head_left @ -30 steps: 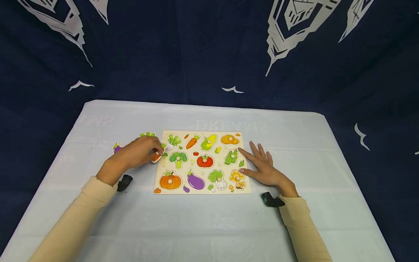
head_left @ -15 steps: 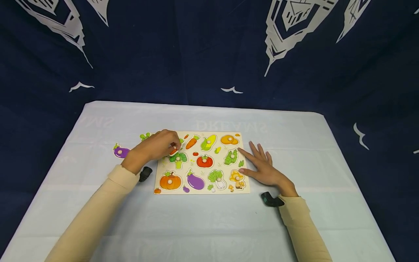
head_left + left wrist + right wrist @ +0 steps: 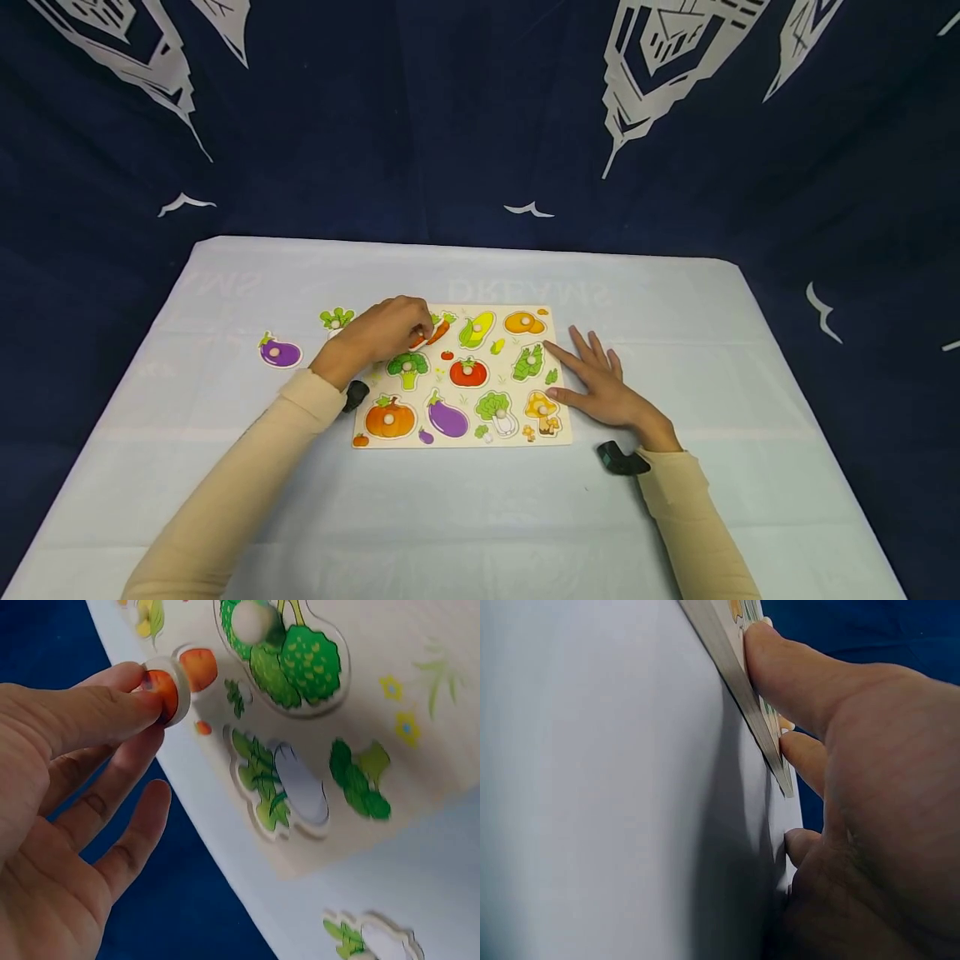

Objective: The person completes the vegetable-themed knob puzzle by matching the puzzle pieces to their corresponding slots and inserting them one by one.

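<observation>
My left hand (image 3: 384, 329) pinches a carrot puzzle piece (image 3: 169, 694) between thumb and fingers, above the top left of a wooden vegetable puzzle board (image 3: 498, 372). Right beside the piece, in the left wrist view, shows the printed carrot (image 3: 199, 669) of the board. The remaining left fingers are loosely bent. My right hand (image 3: 603, 385) lies at the board's right edge with its fingers spread. Its thumb (image 3: 787, 671) and index fingertip rest on the board, seen edge-on in the right wrist view.
On the white table (image 3: 465, 525), left of the board, lie an eggplant piece (image 3: 281, 352) and a leafy white radish piece (image 3: 337, 318), the latter partly covered by the left hand. A dark blue printed cloth (image 3: 375, 125) hangs behind the table.
My left hand has carried the carrot piece rightward from beside the board's left edge to over the printed carrot. The eggplant piece has come into full view. My right hand has stayed put.
</observation>
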A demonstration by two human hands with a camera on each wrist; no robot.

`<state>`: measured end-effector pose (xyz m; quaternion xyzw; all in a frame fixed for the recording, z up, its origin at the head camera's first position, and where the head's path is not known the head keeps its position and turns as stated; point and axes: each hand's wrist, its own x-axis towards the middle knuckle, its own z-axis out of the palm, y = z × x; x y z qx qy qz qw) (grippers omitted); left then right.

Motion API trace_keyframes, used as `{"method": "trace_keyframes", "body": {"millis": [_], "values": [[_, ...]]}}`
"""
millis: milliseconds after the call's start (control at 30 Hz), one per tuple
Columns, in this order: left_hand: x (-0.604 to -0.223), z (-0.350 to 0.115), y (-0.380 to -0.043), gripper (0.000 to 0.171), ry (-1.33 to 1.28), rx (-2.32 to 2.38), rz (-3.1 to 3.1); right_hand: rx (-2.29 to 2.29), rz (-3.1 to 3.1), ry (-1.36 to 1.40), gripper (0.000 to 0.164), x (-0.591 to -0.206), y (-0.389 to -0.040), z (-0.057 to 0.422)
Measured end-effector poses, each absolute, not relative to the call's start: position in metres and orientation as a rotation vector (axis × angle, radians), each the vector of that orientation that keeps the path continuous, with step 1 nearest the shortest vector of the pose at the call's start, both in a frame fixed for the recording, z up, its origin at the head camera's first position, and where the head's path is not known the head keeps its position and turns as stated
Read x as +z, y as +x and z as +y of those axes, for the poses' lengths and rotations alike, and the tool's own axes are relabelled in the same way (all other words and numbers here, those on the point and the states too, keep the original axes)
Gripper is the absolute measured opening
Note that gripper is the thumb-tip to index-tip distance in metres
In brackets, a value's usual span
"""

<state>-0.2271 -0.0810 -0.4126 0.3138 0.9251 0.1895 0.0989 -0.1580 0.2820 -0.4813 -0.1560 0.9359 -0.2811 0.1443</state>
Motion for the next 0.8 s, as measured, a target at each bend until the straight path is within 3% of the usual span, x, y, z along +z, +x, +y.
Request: {"method": "trace_keyframes", "body": {"millis": [800], "values": [[-0.435, -0.055, -0.246, 0.021, 0.837, 0.462, 2.737, -0.82, 2.691, -0.442, 0.079, -0.483, -0.158, 0.282]]}}
